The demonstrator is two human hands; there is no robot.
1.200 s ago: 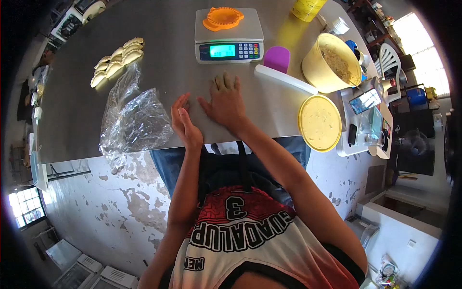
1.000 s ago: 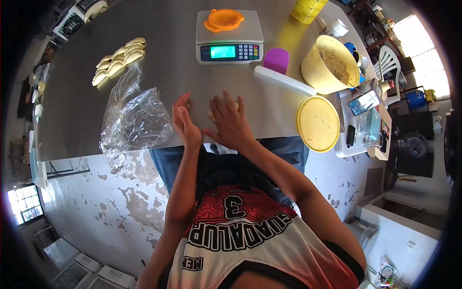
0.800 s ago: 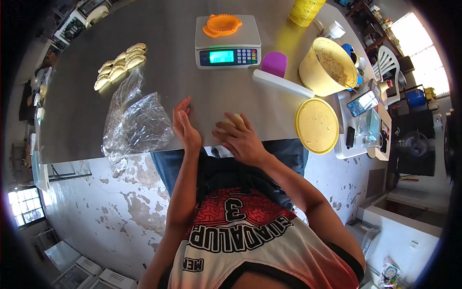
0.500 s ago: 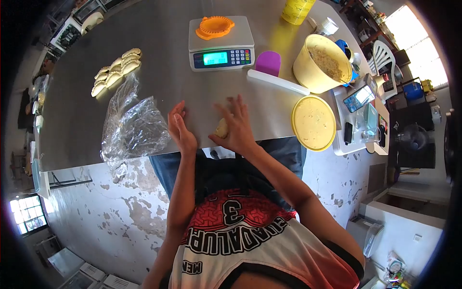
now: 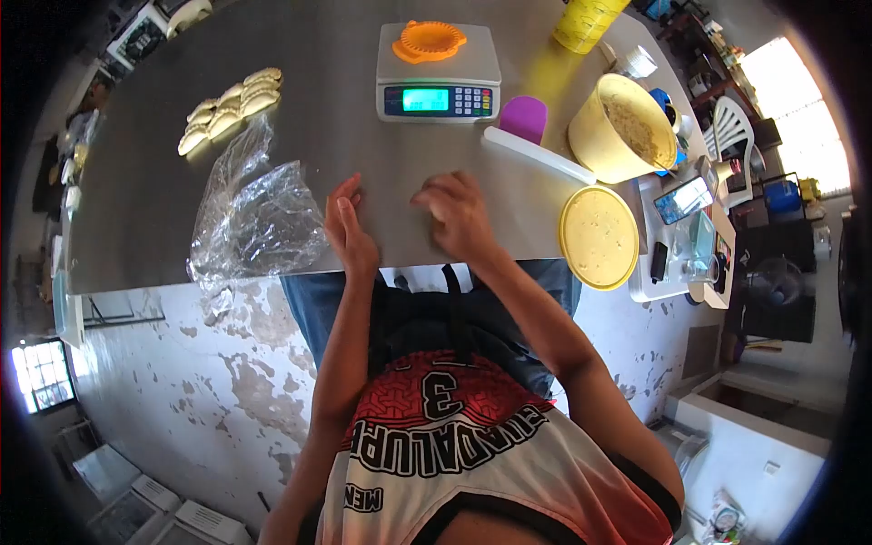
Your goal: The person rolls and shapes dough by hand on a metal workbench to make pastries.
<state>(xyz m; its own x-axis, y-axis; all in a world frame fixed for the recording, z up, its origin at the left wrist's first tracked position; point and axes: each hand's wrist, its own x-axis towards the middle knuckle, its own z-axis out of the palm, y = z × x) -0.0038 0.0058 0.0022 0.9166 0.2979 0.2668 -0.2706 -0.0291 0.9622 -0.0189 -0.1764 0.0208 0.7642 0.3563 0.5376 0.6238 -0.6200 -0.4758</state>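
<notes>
My right hand [image 5: 457,216] is curled, palm down, over the steel table near its front edge. The pale piece of dough seen under it a moment ago is now hidden by the hand. My left hand [image 5: 349,225] rests on its edge at the table, fingers stretched out and thumb up, holding nothing. Beside it on the left lies a crumpled clear plastic bag [image 5: 263,213]. Beyond the hands, a digital scale [image 5: 438,102] carries an orange dough press [image 5: 430,41]. Several folded turnovers [image 5: 229,111] lie in a cluster at the back left.
To the right stand a yellow tub [image 5: 595,136] of filling, its yellow lid [image 5: 599,238], a purple scraper [image 5: 524,118] and a white bar-shaped tool [image 5: 538,154]. A yellow container [image 5: 584,24] is at the back. A phone [image 5: 683,200] leans on the side table.
My right hand has gone from spread fingers beside the dough to a curled shape, and the dough no longer shows. My left hand has stayed nearly still. The view has shifted slightly.
</notes>
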